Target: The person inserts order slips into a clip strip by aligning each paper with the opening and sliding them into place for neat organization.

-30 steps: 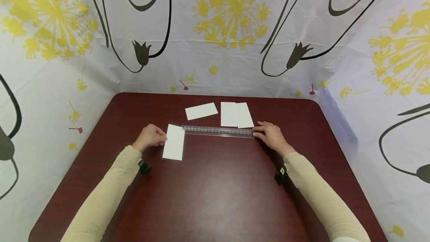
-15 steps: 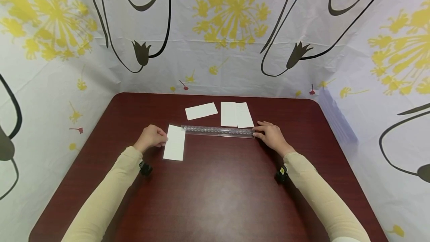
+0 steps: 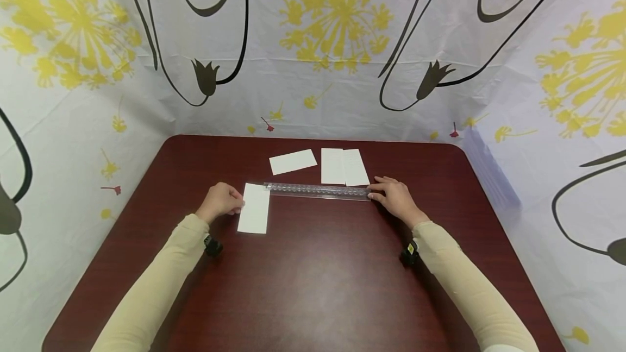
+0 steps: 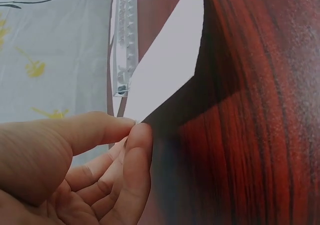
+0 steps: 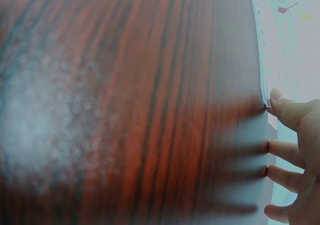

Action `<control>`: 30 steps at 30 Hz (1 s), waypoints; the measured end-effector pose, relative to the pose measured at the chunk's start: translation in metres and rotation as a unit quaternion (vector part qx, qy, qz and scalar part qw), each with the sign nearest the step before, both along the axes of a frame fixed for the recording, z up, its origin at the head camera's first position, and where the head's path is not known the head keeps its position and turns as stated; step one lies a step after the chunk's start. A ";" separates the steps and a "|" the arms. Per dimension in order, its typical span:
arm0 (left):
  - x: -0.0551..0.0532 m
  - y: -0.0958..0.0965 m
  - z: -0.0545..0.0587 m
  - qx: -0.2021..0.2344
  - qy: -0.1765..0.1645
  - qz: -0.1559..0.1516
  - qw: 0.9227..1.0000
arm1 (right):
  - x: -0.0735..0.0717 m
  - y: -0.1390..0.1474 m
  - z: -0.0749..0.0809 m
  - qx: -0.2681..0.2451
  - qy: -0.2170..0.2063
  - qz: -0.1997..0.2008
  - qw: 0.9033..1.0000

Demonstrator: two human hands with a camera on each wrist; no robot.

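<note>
My left hand [image 3: 221,200] pinches the left edge of a white paper card [image 3: 254,209] between thumb and fingers. In the left wrist view the card [image 4: 167,55] slants upward, casting a dark shadow on the wood. A long clear ruler [image 3: 318,191] with a bumpy raised strip lies crosswise on the table; its left end [image 4: 122,87] overlaps the card's upper right corner in the head view. My right hand [image 3: 395,196] holds the ruler's right end, with thumb [image 5: 275,97] at the tip and the other fingers spread down toward the tabletop.
Behind the ruler lie more white cards: one tilted card [image 3: 293,162] and two overlapping ones, left [image 3: 332,166] and right [image 3: 356,167]. All rest on a dark red wooden table [image 3: 313,287]. A flower-printed white cloth [image 3: 313,107] hangs behind and along both sides.
The card in my left hand has shifted very slightly toward me and to the right, the hand moving with it. My right hand and the ruler look still.
</note>
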State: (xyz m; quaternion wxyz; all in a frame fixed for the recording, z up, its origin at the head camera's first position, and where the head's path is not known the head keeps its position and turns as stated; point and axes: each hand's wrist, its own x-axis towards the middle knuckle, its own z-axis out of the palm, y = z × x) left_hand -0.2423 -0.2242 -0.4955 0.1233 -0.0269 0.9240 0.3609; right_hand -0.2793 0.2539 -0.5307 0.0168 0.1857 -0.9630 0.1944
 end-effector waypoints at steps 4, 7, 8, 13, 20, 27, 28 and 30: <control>0.000 0.000 0.000 -0.001 0.001 0.002 1.000 | 0.000 -0.001 0.000 0.000 -0.002 0.001 1.000; -0.001 0.000 -0.002 -0.002 0.000 0.000 1.000 | -0.001 0.000 -0.001 -0.003 0.000 0.003 1.000; -0.001 0.000 -0.003 -0.001 0.001 0.001 1.000 | -0.001 0.000 -0.002 -0.006 0.002 0.003 1.000; 0.001 0.000 -0.004 -0.003 0.009 0.006 1.000 | -0.001 0.001 -0.004 -0.009 0.023 0.007 1.000; 0.003 0.003 -0.004 -0.027 0.026 0.012 0.999 | 0.000 0.000 0.000 -0.002 -0.005 0.002 1.000; 0.005 0.006 -0.004 -0.045 0.045 0.015 0.998 | 0.000 0.000 0.000 0.002 -0.009 0.001 1.000; 0.005 0.006 -0.004 -0.047 0.046 0.015 0.998 | 0.000 0.000 0.000 0.001 -0.010 0.001 1.000; 0.004 0.006 -0.004 -0.051 0.047 0.014 0.997 | -0.001 0.000 0.000 0.000 -0.010 0.001 1.000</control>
